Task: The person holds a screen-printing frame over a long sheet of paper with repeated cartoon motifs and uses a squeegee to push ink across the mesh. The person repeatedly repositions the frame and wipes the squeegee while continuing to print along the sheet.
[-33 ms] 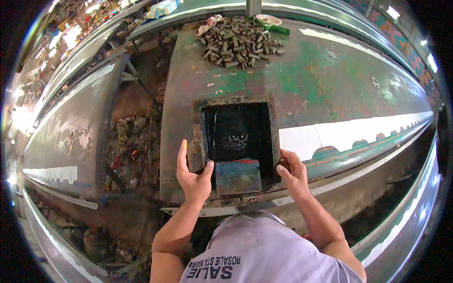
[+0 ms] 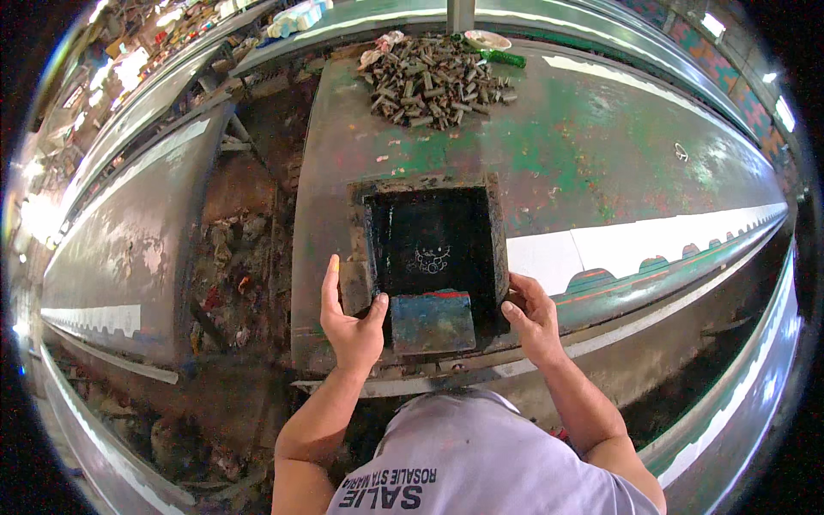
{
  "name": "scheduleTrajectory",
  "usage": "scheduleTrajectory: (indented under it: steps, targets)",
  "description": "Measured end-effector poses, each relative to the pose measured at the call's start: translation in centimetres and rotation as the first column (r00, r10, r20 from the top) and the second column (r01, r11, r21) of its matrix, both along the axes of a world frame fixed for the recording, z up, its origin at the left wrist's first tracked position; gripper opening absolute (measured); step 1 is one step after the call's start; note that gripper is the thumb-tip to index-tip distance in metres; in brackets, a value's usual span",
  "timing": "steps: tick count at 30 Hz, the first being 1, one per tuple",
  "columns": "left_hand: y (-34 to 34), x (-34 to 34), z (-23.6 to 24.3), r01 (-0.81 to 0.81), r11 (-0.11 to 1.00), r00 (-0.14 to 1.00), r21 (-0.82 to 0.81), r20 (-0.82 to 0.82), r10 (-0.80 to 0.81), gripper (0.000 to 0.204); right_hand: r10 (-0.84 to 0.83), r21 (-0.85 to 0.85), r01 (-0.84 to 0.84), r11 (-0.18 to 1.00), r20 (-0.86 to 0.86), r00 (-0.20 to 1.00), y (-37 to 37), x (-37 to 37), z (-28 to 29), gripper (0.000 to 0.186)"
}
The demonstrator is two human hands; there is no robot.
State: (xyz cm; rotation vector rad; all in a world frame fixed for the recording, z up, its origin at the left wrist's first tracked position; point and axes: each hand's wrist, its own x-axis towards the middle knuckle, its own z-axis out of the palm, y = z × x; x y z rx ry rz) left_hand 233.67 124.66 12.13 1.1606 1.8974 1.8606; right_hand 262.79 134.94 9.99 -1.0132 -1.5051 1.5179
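A wooden screen-printing frame (image 2: 361, 249) with dark mesh (image 2: 421, 223) lies on the long printing table in front of me. A small white line drawing shows on the mesh. My left hand (image 2: 354, 330) grips the frame's near left side, its index finger stretched along the outer edge and its thumb on the inner one. On the near right side, my right hand (image 2: 536, 319) has its thumb on top and its fingers curled round the outside. Between my hands, a blue-grey, flat-faced squeegee (image 2: 433, 324) rests tilted at the frame's near end, touched by neither hand.
A heap of short dark cylindrical pieces (image 2: 429, 81) sits at the far end, beside a green bottle (image 2: 502, 57) and a pale dish (image 2: 487, 40). White scalloped strips (image 2: 549, 257) line the table's right side. A littered gap (image 2: 236, 249) separates the left table (image 2: 129, 249).
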Motion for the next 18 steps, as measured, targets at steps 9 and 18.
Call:
scheduleTrajectory:
  steps: [9,18]
  targets:
    - [4.7,-2.7,7.0,0.007,0.983,0.989,0.181,-0.149,0.020,0.090,-0.011,0.284,0.057,0.957,-0.162,0.987,5.0,-2.6,6.1,0.061]
    - [1.1,-1.8,2.8,-0.036,0.999,0.981,0.008,-0.192,0.037,0.091,-0.024,0.236,0.003,0.972,0.086,0.996,1.1,-1.9,3.7,0.060]
